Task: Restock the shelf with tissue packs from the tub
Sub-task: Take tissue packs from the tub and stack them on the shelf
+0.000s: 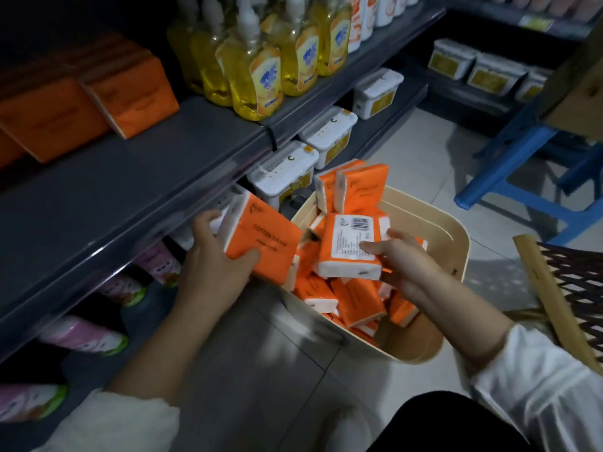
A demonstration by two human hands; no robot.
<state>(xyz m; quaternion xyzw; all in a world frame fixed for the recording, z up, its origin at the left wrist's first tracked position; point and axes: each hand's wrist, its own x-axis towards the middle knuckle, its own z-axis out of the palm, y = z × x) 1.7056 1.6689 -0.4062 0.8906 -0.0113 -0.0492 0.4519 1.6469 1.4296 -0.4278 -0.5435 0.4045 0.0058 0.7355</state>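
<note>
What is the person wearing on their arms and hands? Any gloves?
No gloves. The left hand and the right hand are bare, with no ring or watch showing. Both arms have long sleeves that stop well short of the wrists. The white left sleeve looks soft and fuzzy. The white right sleeve is loose and creased.

Dim light fell on the pale tiled floor (pixel 424 164). A blue plastic stool (pixel 499 167) stood near a dark rack (pixel 456 90) at the far end.
</note>
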